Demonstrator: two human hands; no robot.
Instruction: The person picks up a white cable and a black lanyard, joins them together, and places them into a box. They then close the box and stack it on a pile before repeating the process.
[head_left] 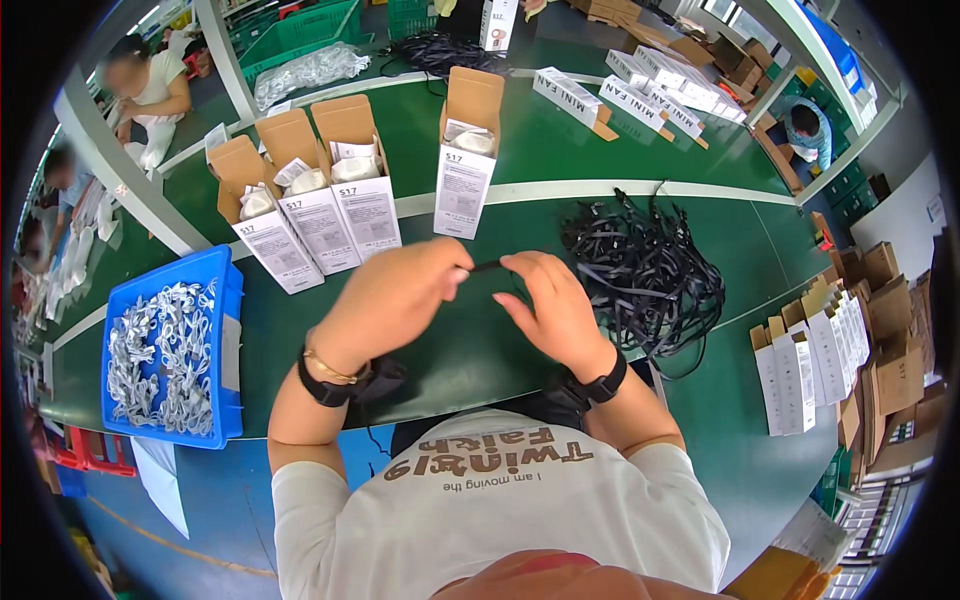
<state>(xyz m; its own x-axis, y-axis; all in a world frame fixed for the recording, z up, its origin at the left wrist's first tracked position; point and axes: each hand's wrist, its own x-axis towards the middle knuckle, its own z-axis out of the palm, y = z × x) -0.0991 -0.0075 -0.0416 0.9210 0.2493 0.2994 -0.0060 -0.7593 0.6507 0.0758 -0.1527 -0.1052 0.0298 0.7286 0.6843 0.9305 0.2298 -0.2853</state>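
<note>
Both hands work above the middle of the green tabletop (450, 370), near its front edge. A black strap (487, 266) bridges them: the left hand (405, 290) pinches 1 end; the right hand (552, 305) has its fingertips at the other, though whether they grip cannot be told. Beyond stand 4 open white cartons (463, 195), 3 side by side and 1 apart, each containing a white item (475, 143) and printed paper (352, 150); their fronts bear a short dark mark above fine print. At the left end, a blue bin (231, 400) contains coiled white cables (180, 340). Toward the right end lies a tangled pile of black straps (650, 275). Farther back, white boxes (572, 98) carry dark capital lettering.
</note>
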